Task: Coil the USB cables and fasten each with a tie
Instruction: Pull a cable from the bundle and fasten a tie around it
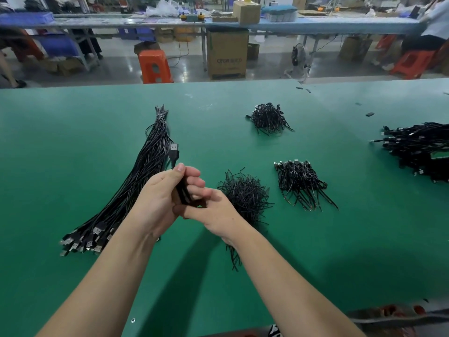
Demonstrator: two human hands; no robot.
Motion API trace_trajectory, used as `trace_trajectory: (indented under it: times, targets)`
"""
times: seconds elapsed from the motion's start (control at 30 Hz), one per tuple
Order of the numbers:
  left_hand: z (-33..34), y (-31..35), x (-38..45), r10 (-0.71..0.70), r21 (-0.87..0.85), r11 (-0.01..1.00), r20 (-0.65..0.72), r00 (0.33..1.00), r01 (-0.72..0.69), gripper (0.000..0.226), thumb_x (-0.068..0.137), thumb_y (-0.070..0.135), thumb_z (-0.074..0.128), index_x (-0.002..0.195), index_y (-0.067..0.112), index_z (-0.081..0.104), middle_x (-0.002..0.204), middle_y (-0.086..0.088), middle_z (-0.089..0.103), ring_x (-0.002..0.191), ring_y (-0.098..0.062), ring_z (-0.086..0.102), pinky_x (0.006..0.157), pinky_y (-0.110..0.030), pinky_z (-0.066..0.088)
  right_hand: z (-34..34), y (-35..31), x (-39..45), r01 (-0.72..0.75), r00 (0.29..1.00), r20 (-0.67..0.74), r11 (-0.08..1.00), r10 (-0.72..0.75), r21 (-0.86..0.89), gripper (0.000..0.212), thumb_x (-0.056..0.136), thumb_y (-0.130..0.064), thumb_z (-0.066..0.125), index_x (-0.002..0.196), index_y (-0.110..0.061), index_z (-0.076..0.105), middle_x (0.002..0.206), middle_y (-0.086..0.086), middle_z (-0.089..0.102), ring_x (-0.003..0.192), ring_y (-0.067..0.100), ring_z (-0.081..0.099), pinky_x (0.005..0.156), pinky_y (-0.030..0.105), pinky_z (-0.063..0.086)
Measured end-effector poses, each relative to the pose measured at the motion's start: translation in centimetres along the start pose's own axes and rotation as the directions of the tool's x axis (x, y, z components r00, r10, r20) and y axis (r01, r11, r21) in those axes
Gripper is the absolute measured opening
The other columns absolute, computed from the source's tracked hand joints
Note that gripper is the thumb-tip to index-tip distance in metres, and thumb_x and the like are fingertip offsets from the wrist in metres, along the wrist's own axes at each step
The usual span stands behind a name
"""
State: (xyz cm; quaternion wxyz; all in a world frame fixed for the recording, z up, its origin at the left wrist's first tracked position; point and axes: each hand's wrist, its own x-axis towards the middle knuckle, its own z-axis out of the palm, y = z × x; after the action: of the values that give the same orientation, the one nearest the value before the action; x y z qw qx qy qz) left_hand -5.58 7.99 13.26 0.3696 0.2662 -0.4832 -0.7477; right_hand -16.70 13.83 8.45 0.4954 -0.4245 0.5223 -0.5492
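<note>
Both bare forearms are reaching forward over the green table mat [73,166], and the hands are meeting above it. The left hand [162,198] is curling its fingers and thumb around a folded black USB cable [182,190], whose plug end [174,152] is sticking up just beyond the thumb. The right hand [213,210] is touching the lower end of the same coil, with its fingers bent around it; how firmly it is gripping cannot be told, because the fingertips are hidden. Just behind the right hand, a loose heap of thin black wire ties [245,195] is lying on the mat. To the left, a long bundle of straight black USB cables [136,181] is stretching away, its silver plugs lying nearest the person and its far end being bound together. Right of the ties, a small pile of coiled black cables [301,183] is resting, and another similar pile [269,117] is lying farther back. At the right edge, a bigger dark heap of cables [418,147] is sitting. Beyond the table, an orange plastic stool [154,66] and a brown cardboard box [227,54] are standing on the floor.
</note>
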Motion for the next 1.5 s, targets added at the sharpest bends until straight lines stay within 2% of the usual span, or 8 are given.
trace_trajectory:
  times: [0.13,0.3,0.53,0.9,1.03,1.17,1.23,1.5]
  targets:
    - [-0.6,0.2,-0.3,-0.068,0.01,0.998,0.203,0.977,0.067,0.035,0.096,0.03,0.049,0.076,0.013,0.072,0.096,-0.022,0.073,0.085,-0.032,0.074,0.072,-0.035,0.06,-0.5,-0.1,-0.3,0.013,1.0,-0.006,1.0,-0.013,-0.025,0.018,0.079,-0.002,0.081,0.094,-0.004,0.071,0.081,-0.006,0.066,0.083,0.008,0.063,0.095,0.034,0.054]
    - [-2.1,0.3,-0.5,-0.212,0.126,0.976,0.416,0.884,0.175,0.035,0.097,0.031,0.051,0.085,0.004,0.07,0.118,-0.035,0.064,0.111,-0.045,0.065,0.087,-0.043,0.056,-1.2,0.8,-0.6,0.033,0.999,0.039,0.991,-0.029,-0.13,0.043,0.077,-0.001,0.08,0.063,-0.035,0.059,0.06,-0.02,0.054,0.063,0.006,0.05,0.069,0.03,0.047]
    - [-1.4,-0.4,-1.3,-0.166,0.459,0.887,0.226,0.96,0.046,0.04,0.099,0.028,0.047,0.076,0.003,0.067,0.096,-0.024,0.073,0.103,-0.033,0.069,0.096,-0.037,0.051,-1.0,2.2,-0.5,0.045,0.997,-0.045,0.95,-0.062,-0.308,0.023,0.072,-0.038,0.08,0.083,-0.035,0.059,0.076,-0.012,0.065,0.072,0.012,0.062,0.08,0.04,0.057]
    - [-0.1,1.6,-2.1,-0.226,0.77,0.638,0.165,0.96,0.018,0.042,0.104,0.026,0.047,0.079,0.011,0.077,0.086,-0.001,0.077,0.085,-0.022,0.07,0.088,-0.035,0.052,-1.5,2.4,-0.8,0.165,0.98,-0.02,0.87,-0.196,-0.466,0.02,0.072,-0.039,0.073,0.081,-0.04,0.055,0.072,-0.017,0.062,0.066,0.002,0.057,0.067,0.022,0.05]
    - [0.4,0.6,-2.2,-0.183,0.929,0.369,0.076,0.98,-0.004,0.041,0.102,0.031,0.05,0.072,0.02,0.074,0.046,0.008,0.047,0.038,-0.009,0.032,0.04,-0.022,0.027,-1.7,2.4,-1.3,0.238,0.958,0.065,0.649,-0.28,-0.723,0.025,0.082,-0.043,0.06,0.078,-0.036,0.037,0.071,-0.016,0.045,0.07,0.018,0.054,0.069,0.031,0.045]
    - [1.1,-0.6,-2.5,-0.027,0.974,0.223,0.036,0.999,-0.029,0.037,0.102,0.032,0.047,0.079,0.015,0.07,0.076,0.013,0.061,0.073,-0.009,0.058,0.065,-0.024,0.043,-2.3,2.4,-1.5,0.23,0.95,0.056,0.565,-0.308,-0.792,0.026,0.089,-0.03,0.062,0.087,-0.03,0.036,0.07,-0.013,0.046,0.065,0.026,0.052,0.061,0.033,0.035]
    - [1.0,-1.1,-2.5,0.138,0.999,-0.006,0.041,0.99,-0.041,0.037,0.102,0.035,0.046,0.086,0.011,0.07,0.104,0.002,0.054,0.099,-0.025,0.051,0.088,-0.037,0.043,-2.3,2.2,-1.4,0.216,0.952,0.071,0.493,-0.296,-0.843,0.025,0.094,-0.033,0.058,0.104,-0.016,0.042,0.086,0.002,0.06,0.076,0.036,0.061,0.063,0.037,0.039]
    - [0.4,-1.8,-2.0,0.192,0.99,-0.131,-0.02,0.981,0.045,0.039,0.095,0.06,0.035,0.096,0.023,0.048,0.064,0.006,0.046,0.07,-0.024,0.064,0.057,-0.034,0.041,-1.8,2.3,-2.3,0.194,0.971,0.097,0.479,-0.221,-0.856,0.022,0.106,-0.026,0.038,0.117,-0.008,0.045,0.107,0.014,0.062,0.086,0.04,0.059,0.071,0.045,0.042]
